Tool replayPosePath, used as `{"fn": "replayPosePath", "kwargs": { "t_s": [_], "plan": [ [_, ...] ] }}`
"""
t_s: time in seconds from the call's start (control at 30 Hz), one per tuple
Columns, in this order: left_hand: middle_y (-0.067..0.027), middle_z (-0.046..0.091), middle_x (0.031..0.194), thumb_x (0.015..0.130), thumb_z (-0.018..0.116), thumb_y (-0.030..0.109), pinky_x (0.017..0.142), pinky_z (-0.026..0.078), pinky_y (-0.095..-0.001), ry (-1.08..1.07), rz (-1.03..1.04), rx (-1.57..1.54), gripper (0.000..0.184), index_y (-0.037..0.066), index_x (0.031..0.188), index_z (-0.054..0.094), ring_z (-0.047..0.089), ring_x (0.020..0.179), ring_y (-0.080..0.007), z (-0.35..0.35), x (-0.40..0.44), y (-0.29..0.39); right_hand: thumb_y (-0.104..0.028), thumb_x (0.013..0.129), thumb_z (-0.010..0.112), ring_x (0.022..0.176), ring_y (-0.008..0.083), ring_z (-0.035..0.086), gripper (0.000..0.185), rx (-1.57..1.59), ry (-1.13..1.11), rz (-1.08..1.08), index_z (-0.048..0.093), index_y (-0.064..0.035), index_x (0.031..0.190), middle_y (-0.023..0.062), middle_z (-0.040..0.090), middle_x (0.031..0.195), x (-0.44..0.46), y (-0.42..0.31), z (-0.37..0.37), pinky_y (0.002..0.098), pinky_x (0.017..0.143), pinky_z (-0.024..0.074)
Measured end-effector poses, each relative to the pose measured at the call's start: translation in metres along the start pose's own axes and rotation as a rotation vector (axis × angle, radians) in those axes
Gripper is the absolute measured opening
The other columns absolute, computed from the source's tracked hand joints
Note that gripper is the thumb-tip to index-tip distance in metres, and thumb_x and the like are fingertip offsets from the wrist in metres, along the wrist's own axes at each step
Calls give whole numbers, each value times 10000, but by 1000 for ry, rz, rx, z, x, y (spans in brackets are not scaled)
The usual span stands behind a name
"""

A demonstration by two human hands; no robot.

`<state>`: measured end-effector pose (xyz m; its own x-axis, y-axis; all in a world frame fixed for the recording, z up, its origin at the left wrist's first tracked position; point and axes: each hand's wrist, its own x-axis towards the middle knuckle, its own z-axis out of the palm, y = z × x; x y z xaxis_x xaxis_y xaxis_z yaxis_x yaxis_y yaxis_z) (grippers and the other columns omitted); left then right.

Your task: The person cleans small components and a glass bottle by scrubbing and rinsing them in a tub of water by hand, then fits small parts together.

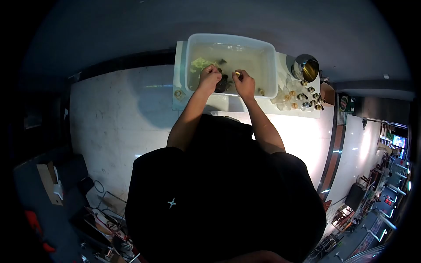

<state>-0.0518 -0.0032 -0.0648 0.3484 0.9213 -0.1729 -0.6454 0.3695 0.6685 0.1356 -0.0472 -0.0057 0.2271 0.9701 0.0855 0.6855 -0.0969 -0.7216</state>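
Note:
A large translucent plastic tub of cloudy water stands on a pale table, and both hands are over it. My left hand is closed, its fingertips pinched together. A dark, glossy lump lies right beside it; I cannot tell whether the fingers grip it. My right hand pinches a small yellow-and-dark thing, too small to name surely. Pale green leafy pieces float at the tub's left. A small round shell-like piece lies near its front right corner.
Several striped, snail-like shells lie among clear, ice-like chunks on the table, right of the tub. Behind them stands a shiny metal bowl. A cardboard box is past the table's right end. One small pale round thing sits at the left.

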Motion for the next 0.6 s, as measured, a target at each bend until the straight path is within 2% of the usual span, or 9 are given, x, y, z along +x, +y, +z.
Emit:
{"fn": "replayPosePath", "kwargs": {
  "t_s": [0.07, 0.17, 0.27, 0.37, 0.43, 0.53, 0.6],
  "plan": [
    [-50, 596, 891, 761, 590, -157, 604, 449, -258, 109, 2, 169, 265, 80, 877, 566, 600, 701, -166, -5, 2, -2, -377, 872, 683, 748, 295, 718, 330, -1, 4, 4, 711, -92, 1035, 133, 731, 818, 0, -1, -1, 399, 716, 560],
    [-64, 592, 807, 685, 591, -144, 533, 406, -272, 302, -95, 313, 295, 43, 913, 602, 547, 635, -140, 46, -19, 26, -383, 872, 683, 750, 297, 718, 331, 3, -5, 7, 712, -95, 1033, 130, 731, 817, -2, 1, -2, 401, 718, 560],
    [-51, 610, 810, 673, 643, -92, 546, 420, -290, 331, 70, 502, 322, 15, 975, 623, 543, 626, -155, 48, -22, 14, -386, 871, 683, 757, 300, 719, 333, 15, 0, 15, 713, -97, 1033, 130, 732, 822, -1, 1, 0, 402, 719, 560],
    [-35, 608, 818, 660, 662, -60, 602, 454, -298, 273, 340, 696, 366, 37, 1012, 636, 567, 664, -159, 43, -17, 5, -387, 869, 684, 767, 302, 720, 335, 13, 24, 13, 714, -97, 1033, 131, 734, 828, -1, 0, -1, 403, 721, 560],
    [-43, 609, 861, 656, 676, -50, 656, 468, -282, 276, 263, 828, 402, 46, 1046, 646, 585, 728, -153, 27, -9, 6, -387, 868, 685, 770, 302, 720, 334, 10, 29, 21, 715, -97, 1032, 131, 735, 830, -3, -1, -2, 403, 722, 559],
    [-85, 619, 1039, 679, 674, -88, 733, 481, -274, 261, 86, 1017, 495, 35, 1156, 625, 592, 841, -145, 16, -3, 13, -385, 867, 686, 770, 301, 720, 331, 7, 21, 42, 715, -98, 1030, 129, 735, 831, -3, -4, -3, 402, 724, 559],
    [-106, 633, 1101, 689, 685, -81, 765, 490, -282, 227, -12, 953, 547, 25, 1220, 609, 602, 897, -158, 21, -8, 15, -383, 867, 685, 771, 300, 720, 328, 6, 15, 45, 716, -100, 1030, 128, 736, 834, -3, -4, -3, 401, 728, 560]
  ]
}}
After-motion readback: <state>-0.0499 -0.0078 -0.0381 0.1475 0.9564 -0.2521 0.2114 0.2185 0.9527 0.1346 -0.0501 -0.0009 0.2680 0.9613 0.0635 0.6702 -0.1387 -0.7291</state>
